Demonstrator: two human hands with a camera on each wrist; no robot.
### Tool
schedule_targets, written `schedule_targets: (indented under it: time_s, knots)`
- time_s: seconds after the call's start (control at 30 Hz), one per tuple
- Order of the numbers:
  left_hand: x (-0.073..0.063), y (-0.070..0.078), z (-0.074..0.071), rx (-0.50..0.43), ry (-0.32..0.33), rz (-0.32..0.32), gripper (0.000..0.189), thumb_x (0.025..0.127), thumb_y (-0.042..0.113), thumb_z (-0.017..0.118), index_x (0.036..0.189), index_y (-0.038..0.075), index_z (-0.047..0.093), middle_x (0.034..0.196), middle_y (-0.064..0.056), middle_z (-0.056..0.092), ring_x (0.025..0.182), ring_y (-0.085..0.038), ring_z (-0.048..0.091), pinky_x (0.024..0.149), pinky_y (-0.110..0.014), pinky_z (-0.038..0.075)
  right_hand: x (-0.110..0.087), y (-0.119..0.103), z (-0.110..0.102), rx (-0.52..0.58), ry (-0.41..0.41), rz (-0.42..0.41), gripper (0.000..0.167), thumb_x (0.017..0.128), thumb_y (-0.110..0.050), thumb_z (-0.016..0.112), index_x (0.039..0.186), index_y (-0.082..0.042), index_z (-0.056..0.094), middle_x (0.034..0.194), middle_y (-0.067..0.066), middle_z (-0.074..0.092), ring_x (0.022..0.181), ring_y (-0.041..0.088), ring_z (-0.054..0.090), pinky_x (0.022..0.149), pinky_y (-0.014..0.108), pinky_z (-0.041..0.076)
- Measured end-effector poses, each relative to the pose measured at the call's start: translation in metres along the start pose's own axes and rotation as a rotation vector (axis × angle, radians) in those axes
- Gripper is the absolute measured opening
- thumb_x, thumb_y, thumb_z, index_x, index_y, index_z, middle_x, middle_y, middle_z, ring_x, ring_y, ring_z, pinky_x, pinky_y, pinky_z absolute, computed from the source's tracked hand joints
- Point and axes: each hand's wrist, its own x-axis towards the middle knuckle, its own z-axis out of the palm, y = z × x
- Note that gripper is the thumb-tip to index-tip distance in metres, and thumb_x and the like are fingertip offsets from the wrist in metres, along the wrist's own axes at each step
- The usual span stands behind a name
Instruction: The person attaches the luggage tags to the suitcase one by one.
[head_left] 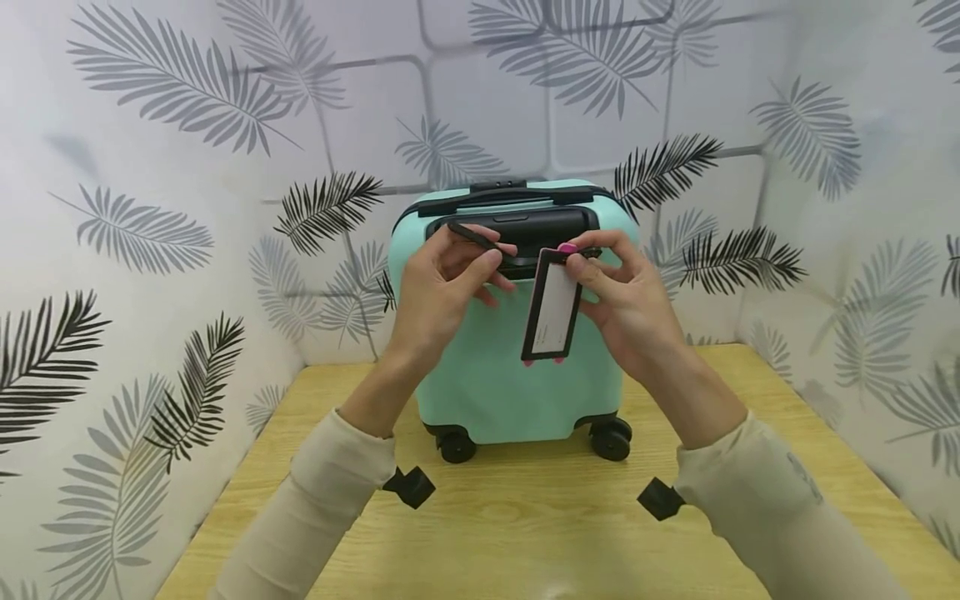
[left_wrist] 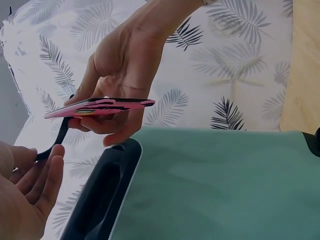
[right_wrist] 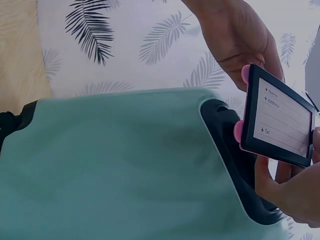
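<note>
A luggage tag [head_left: 552, 308] with a black frame, a white card and pink edges hangs tilted in front of the suitcase. My right hand [head_left: 626, 292] pinches it at its upper end. In the right wrist view its card [right_wrist: 280, 117] shows printed lines for name, address and tel. A black strap [head_left: 472, 237] runs from the tag, and my left hand [head_left: 442, 287] pinches its other part between thumb and fingers. From the left wrist view the strap [left_wrist: 61, 134] looks curved between both hands. Behind them stands a mint-green suitcase [head_left: 517, 375], upright, with a black top handle [head_left: 510, 198].
The suitcase's black wheels [head_left: 611, 439] rest on a wood-grain table [head_left: 525, 517]. Pale walls [head_left: 495, 108] with leaf patterns rise close behind and at both sides. Small black pieces [head_left: 415, 487] stick out near the wrists.
</note>
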Motion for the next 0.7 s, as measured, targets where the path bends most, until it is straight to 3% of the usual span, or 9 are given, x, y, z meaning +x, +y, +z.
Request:
schedule_targets:
  time_s: [0.3, 0.47, 0.7]
  knots:
    - [0.017, 0.009, -0.007, -0.034, 0.027, 0.004, 0.032, 0.102, 0.005, 0.066, 0.131, 0.009, 0.051, 0.109, -0.018, 0.077, 0.076, -0.026, 0.075, 0.065, -0.036, 0.06, 0.014, -0.009, 0.01, 0.055, -0.003, 0.016, 0.013, 0.099, -0.009, 0.07, 0.108, -0.019, 0.068, 0.103, 0.003, 0.069, 0.097, 0.019, 0.057, 0.081, 0.034, 0.048]
    - [0.026, 0.01, -0.012, -0.024, 0.012, -0.046, 0.031, 0.105, 0.011, 0.063, 0.132, 0.015, 0.049, 0.111, -0.017, 0.077, 0.081, -0.032, 0.074, 0.07, -0.036, 0.061, 0.02, -0.011, 0.013, 0.087, 0.01, 0.022, 0.012, 0.098, -0.009, 0.07, 0.107, -0.017, 0.067, 0.101, 0.002, 0.073, 0.093, 0.018, 0.061, 0.077, 0.034, 0.05]
    - [0.04, 0.011, -0.017, 0.005, -0.036, -0.144, 0.022, 0.111, 0.026, 0.053, 0.126, 0.01, 0.051, 0.114, -0.015, 0.076, 0.088, -0.029, 0.076, 0.074, -0.038, 0.061, 0.032, -0.012, 0.012, 0.14, 0.043, 0.018, 0.011, 0.097, -0.01, 0.072, 0.107, -0.015, 0.068, 0.104, 0.004, 0.073, 0.091, 0.019, 0.064, 0.076, 0.035, 0.054]
